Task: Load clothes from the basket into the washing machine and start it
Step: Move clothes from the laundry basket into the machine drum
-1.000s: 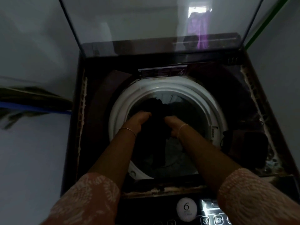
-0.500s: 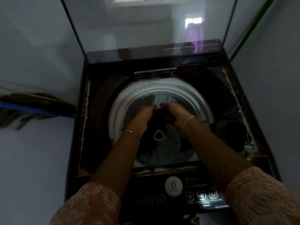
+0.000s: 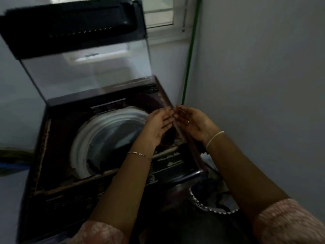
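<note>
Pale grey walls (image 3: 263, 85) closed in a narrow corner. Against them stood the dark maroon top-loading washing machine (image 3: 58, 138), its clear glass lid (image 3: 88, 76) raised at the far side. Dark clothes (image 3: 105, 155) lay inside its white-rimmed round drum (image 3: 79, 147). Just beside the machine's near right corner sat the dark laundry basket with a white scalloped rim (image 3: 200, 204), more clothes showing inside it. Above the machine's right edge, the left hand (image 3: 158, 124) and the right hand (image 3: 191, 122) hovered palms up, fingers relaxed and holding nothing, their fingertips almost meeting.
</note>
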Available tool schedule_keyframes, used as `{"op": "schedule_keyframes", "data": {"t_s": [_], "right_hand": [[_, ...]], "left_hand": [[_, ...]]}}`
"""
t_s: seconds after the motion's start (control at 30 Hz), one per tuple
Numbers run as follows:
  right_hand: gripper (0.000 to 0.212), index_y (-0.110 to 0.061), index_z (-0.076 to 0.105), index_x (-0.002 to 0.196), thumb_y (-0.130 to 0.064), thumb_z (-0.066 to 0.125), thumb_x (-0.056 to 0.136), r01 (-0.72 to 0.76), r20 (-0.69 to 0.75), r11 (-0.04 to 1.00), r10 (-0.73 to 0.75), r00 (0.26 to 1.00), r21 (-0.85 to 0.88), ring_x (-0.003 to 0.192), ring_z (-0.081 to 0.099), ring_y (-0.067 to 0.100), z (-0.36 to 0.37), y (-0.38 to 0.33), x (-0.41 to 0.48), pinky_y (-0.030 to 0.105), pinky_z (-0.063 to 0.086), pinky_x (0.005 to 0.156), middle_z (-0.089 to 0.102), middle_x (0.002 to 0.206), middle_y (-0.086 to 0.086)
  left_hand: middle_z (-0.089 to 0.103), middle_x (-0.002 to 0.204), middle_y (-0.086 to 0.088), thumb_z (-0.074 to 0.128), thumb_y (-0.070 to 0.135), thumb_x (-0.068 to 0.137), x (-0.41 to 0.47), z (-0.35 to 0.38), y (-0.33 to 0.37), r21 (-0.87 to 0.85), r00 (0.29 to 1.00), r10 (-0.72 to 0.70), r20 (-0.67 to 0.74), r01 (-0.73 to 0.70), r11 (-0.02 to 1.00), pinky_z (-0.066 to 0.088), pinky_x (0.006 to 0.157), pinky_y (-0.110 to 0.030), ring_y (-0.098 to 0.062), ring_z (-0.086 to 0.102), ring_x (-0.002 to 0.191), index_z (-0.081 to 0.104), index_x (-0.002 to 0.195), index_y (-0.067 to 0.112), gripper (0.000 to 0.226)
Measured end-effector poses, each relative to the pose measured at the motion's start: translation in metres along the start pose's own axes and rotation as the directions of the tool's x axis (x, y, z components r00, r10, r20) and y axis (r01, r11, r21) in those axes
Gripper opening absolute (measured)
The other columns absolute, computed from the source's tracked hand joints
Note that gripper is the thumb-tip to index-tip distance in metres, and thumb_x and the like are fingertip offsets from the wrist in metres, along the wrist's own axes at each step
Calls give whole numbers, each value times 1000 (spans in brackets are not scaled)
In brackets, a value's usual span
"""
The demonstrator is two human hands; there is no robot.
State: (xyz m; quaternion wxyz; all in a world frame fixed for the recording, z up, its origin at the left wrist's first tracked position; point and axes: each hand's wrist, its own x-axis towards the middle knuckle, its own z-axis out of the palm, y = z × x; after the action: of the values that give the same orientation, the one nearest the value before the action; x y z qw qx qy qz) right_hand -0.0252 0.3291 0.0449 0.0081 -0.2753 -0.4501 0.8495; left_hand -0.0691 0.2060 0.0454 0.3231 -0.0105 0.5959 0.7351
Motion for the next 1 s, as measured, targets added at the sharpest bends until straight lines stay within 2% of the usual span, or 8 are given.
{"op": "schedule_keyframes", "data": {"t_s": [0.07, 0.2, 0.47, 0.53, 0.67, 0.73, 0.9, 1.0], "right_hand": [[22, -18, 61, 92, -17, 40, 98, 43, -34, 999, -42, 999, 28, 78, 59, 10, -34, -11, -25, 21, 48, 66, 63, 91, -2], [23, -18, 61, 91, -18, 40, 99, 86, -127, 995, -80, 989, 43, 81, 59, 10, -102, -21, -71, 21, 48, 65, 62, 91, -2], [19, -17, 61, 89, -20, 44, 98, 65, -332, 985, -7, 943, 162, 85, 59, 11, -224, 11, -121, 23, 46, 73, 63, 93, -2], [19, -17, 61, 89, -20, 44, 98, 43, -375, 981, 32, 927, 191, 84, 59, 11, -247, 24, -121, 24, 45, 73, 63, 92, -2], [21, -17, 59, 85, -18, 43, 98, -20, -432, 980, 105, 896, 197, 78, 57, 10, -278, 45, -111, 23, 43, 70, 61, 87, -2], [22, -17, 58, 85, -17, 42, 99, -51, -451, 982, 129, 883, 181, 77, 57, 10, -291, 56, -96, 23, 42, 69, 61, 86, -1], [21, -22, 60, 85, -22, 44, 97, -174, -466, 976, 215, 858, 131, 88, 58, 13, -331, 108, -37, 24, 41, 74, 62, 92, -2], [21, -24, 63, 87, -29, 45, 96, -193, -441, 967, 247, 863, 164, 92, 60, 13, -352, 149, 3, 27, 42, 77, 65, 91, -4]], "left_hand": [[68, 98, 1, 49, 21, 96, -10, 38, -11, 3, 999, 3, 46, -3, 1000, 45, 93, -30, -15, 63, 93, 63, 101, 18, 15], [68, 108, -3, 48, 20, 97, -26, 104, -48, 19, 993, -48, 111, 46, 999, 47, 90, -29, -19, 63, 100, 60, 116, 12, 24], [65, 115, -5, 45, 28, 99, -33, 177, -131, 45, 980, -150, 133, 145, 988, 49, 81, -28, -20, 62, 101, 59, 117, 12, 28], [64, 115, -5, 45, 27, 99, -29, 183, -150, 56, 972, -199, 125, 193, 980, 50, 78, -26, -22, 60, 104, 58, 118, 11, 29], [65, 106, -2, 41, 25, 101, -9, 184, -186, 78, 955, -282, 92, 275, 958, 50, 81, -27, -21, 61, 102, 59, 105, 13, 22], [66, 104, -1, 41, 24, 101, 9, 178, -203, 100, 948, -311, 68, 304, 947, 49, 87, -30, -22, 60, 109, 57, 111, 12, 22], [57, 133, -9, 41, 23, 101, 69, 146, -264, 167, 910, -404, -91, 414, 895, 43, 94, -31, -26, 53, 124, 51, 130, 6, 35], [48, 142, -11, 35, 21, 103, 106, 132, -313, 179, 871, -475, -126, 491, 853, 39, 100, -34, -29, 46, 131, 41, 140, 3, 41]]}}
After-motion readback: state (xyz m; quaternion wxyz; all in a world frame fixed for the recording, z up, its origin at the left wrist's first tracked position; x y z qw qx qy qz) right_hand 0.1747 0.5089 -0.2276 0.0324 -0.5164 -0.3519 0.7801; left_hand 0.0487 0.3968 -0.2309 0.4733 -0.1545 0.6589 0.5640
